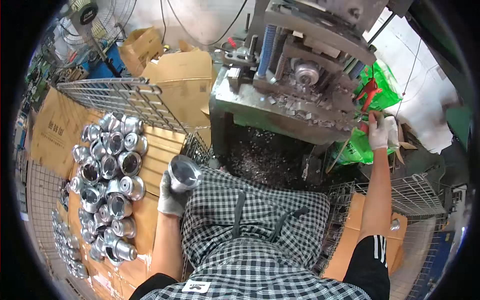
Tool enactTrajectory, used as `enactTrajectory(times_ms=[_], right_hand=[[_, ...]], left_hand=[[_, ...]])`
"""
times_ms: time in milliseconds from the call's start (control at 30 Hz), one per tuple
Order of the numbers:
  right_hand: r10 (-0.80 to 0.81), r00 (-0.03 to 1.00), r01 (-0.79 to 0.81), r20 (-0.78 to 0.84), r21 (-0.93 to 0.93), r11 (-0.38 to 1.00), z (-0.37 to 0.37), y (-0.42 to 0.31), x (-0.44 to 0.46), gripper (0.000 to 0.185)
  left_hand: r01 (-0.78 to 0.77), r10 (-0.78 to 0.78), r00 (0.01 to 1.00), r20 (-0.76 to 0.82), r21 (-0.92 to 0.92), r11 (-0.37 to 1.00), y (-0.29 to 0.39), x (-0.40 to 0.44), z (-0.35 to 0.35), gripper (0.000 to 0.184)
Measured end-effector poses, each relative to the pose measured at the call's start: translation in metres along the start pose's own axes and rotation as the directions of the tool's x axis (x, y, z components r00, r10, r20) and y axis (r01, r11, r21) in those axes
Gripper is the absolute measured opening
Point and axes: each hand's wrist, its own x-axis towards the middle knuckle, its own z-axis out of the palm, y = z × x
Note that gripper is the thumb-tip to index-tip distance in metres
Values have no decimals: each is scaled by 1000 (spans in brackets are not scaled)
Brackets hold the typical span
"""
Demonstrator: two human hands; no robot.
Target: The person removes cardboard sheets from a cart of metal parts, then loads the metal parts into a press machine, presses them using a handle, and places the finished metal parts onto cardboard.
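My left hand (171,197), in a pale glove, grips a shiny metal cup (184,172) above my lap, its open mouth turned up toward me. At the right side of the press, my gloved right hand (378,134) is closed on a red handle (369,95); its fingers partly cover the lower end, so the exact kind of tool is unclear. A round metal part (306,73) sits in the press die (320,52). Left of my knees, many similar metal cups (110,167) lie heaped on cardboard.
Metal scraps (310,117) litter the press bed (250,95) and the floor below. Wire baskets (120,95) stand on both sides of me. Green bags (382,90) hang and lie at the right. Behind are a cardboard box (182,75) and a fan (87,14).
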Motion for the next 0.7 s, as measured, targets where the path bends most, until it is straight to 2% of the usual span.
enactTrajectory(times_ms=[33, 67, 100, 133, 167, 200, 233, 267, 300, 367, 433, 467, 500, 533, 567, 600, 633, 700], right_hand=[[-18, 999, 19, -41, 15, 1000, -2, 0, -15, 38], [-27, 996, 30, -90, 26, 999, -9, -6, -38, 41], [56, 997, -60, -53, -85, 995, -28, -45, -67, 47], [218, 975, -216, 28, -61, 974, -40, -65, -94, 49], [319, 930, -323, 184, -6, 946, -58, -85, -114, 53], [226, 940, -282, 254, 209, 937, -63, -117, -140, 64], [268, 882, -445, 389, 496, 745, -56, -141, -165, 74], [303, 802, -597, 515, 670, 441, -48, -166, -189, 84], [261, 786, -600, 561, 793, 102, -28, -130, -205, 80], [528, 586, -527, 615, 784, -328, 31, -87, -202, 75], [98, 588, -766, 803, 592, -251, 82, -112, -166, 70], [30, 697, -674, 716, 669, -314, 118, -129, -140, 67], [31, 721, -575, 692, 623, -530, 138, -151, -96, 64], [42, 739, -449, 673, 537, -714, 151, -172, -51, 62], [5, 742, -429, 670, 482, -764, 151, -191, -16, 65], [-35, 751, -412, 659, 426, -805, 152, -206, 16, 68], [113, 752, -371, 649, 560, -741, 175, -203, 36, 72], [160, 767, -314, 621, 580, -751, 199, -195, 41, 77]], left_hand=[[38, -44, 997, -67, -87, 995, -3, -5, 15, 70], [11, -14, 999, -43, -85, 996, -6, 1, 20, 74], [82, -73, 993, 96, -93, 992, -1, 4, 31, 74], [59, -49, 991, 125, -78, 995, 2, 9, 48, 73], [33, -21, 989, 149, -72, 997, 3, 14, 66, 72], [26, -14, 986, 168, -70, 997, 6, 18, 81, 69], [32, -23, 981, 192, -40, 999, 6, 25, 88, 70], [40, -32, 984, 175, -40, 998, 7, 30, 98, 71], [56, -49, 988, 148, -42, 998, 5, 33, 105, 72], [49, -51, 982, 180, 16, 999, -5, 38, 94, 79], [101, -91, 991, 98, -105, 989, -12, 21, 109, 73], [162, -133, 966, 221, -117, 980, -14, 18, 99, 70], [207, -178, 919, 351, -47, 977, -12, 16, 90, 69], [186, -159, 958, 238, -95, 978, -14, 8, 93, 68], [154, -136, 982, 128, -145, 977, -16, 1, 101, 67], [124, -107, 983, 150, -108, 986, -13, -3, 107, 66], [96, -83, 982, 173, -70, 993, -9, -7, 113, 65], [88, -81, 981, 178, -30, 996, -11, -13, 115, 63]])
